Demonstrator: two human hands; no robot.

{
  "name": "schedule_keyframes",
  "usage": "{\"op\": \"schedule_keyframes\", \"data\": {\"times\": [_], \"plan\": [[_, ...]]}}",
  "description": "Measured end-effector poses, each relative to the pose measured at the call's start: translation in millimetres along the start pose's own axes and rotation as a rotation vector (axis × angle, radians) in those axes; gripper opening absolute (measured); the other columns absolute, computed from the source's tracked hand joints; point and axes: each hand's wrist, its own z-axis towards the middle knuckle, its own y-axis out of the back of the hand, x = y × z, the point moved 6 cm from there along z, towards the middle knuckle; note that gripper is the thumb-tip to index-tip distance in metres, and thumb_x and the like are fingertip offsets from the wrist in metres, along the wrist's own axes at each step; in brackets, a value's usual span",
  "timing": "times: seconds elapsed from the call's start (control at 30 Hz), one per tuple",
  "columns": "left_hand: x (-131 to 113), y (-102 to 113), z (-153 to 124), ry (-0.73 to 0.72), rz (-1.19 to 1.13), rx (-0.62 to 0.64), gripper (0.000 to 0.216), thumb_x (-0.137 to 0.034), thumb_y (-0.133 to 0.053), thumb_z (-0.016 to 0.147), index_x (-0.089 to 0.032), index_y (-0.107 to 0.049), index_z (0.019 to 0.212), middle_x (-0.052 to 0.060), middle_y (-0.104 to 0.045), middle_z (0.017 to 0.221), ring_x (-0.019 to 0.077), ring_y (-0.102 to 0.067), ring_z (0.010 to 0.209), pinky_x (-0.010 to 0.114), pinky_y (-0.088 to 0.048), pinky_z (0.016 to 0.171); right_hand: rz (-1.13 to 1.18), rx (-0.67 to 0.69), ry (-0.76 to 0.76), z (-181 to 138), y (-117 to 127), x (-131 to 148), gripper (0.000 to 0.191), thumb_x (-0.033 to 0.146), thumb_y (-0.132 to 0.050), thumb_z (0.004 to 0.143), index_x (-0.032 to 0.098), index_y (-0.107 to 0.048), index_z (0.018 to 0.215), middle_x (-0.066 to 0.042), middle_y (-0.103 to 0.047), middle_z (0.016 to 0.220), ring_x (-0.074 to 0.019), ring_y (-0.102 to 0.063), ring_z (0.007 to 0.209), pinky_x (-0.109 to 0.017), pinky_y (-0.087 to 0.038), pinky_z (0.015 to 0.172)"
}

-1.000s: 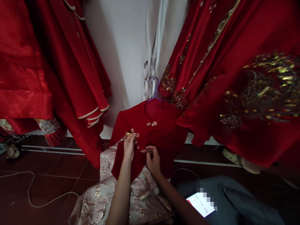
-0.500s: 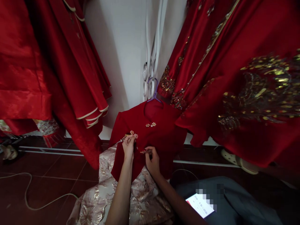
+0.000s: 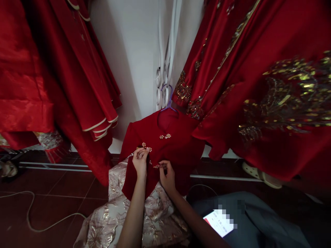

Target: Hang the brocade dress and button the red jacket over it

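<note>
- Your left hand (image 3: pixel 141 161) slid a little lower and leftward along the front opening of the small dark red velvet jacket (image 3: pixel 165 148), its fingers curling in under the beaded gold clasp (image 3: pixel 144 147) where before they pinched beside it.
- Your right hand (image 3: pixel 167 174) crept up and to the left, closer to the left hand, fingertips pinched on the lower gold clasp (image 3: pixel 157 166).
- The jacket and its thin purple wire hanger (image 3: pixel 168 100) sat slightly higher and further left in your view, as your head shifted a touch.
- The white cable (image 3: pixel 31 220) on the dark red floor tiles (image 3: pixel 51 186) lay lower in view.
</note>
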Motion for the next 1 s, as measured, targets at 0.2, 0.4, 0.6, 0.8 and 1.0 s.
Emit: {"op": "schedule_keyframes", "data": {"times": [0.2,0.4,0.6,0.8,1.0], "plan": [[4,-4,0,0.052,0.019,0.082,0.032,-0.031,-0.076,0.060,-0.014,-0.066,0.085,0.005,-0.067,0.087,0.0135,-0.063,0.082,0.028,-0.048,0.082,0.002,0.009,-0.013,0,0,0,0.013,0.020,-0.044,0.081,0.019,-0.054,0.089,-0.003,-0.061,0.080,-0.0149,-0.057,0.072,-0.027,-0.045,0.066],[-17,-6,-8,-0.220,0.206,0.088,0.037,-0.035,-0.071,0.068,-0.019,-0.060,0.101,0.004,-0.059,0.092,0.0090,-0.056,0.074,0.023,-0.047,0.073,0.015,0.019,-0.019,-1,-1,-1,0.012,0.020,-0.044,0.081,0.019,-0.053,0.089,-0.003,-0.060,0.079,-0.0146,-0.056,0.070,-0.027,-0.044,0.066],[-33,-9,-18,-0.425,0.548,0.061,0.033,-0.043,-0.061,0.077,-0.022,-0.066,0.103,0.008,-0.048,0.101,0.0118,-0.052,0.076,0.022,-0.046,0.064,0.007,0.002,-0.002,-1,0,-1,0.014,0.021,-0.044,0.081,0.018,-0.054,0.090,-0.004,-0.061,0.081,-0.0151,-0.057,0.072,-0.026,-0.045,0.065],[-30,-14,-18,-0.394,0.553,0.104,0.033,-0.043,-0.064,0.075,-0.022,-0.067,0.099,0.006,-0.049,0.099,0.0093,-0.051,0.068,0.022,-0.046,0.062,-0.006,0.006,0.029,-1,1,5,0.015,0.027,-0.048,0.082,0.018,-0.056,0.092,-0.003,-0.059,0.077,-0.0142,-0.055,0.068,-0.025,-0.044,0.060],[-28,-12,-20,-0.367,0.463,0.112,0.023,-0.039,-0.065,0.073,-0.019,-0.066,0.084,0.005,-0.056,0.091,0.0121,-0.053,0.074,0.022,-0.045,0.064,-0.009,0.012,0.010,-1,1,7,0.013,0.029,-0.050,0.082,0.018,-0.055,0.089,-0.001,-0.057,0.071,-0.0129,-0.052,0.062,-0.024,-0.042,0.057]]}}
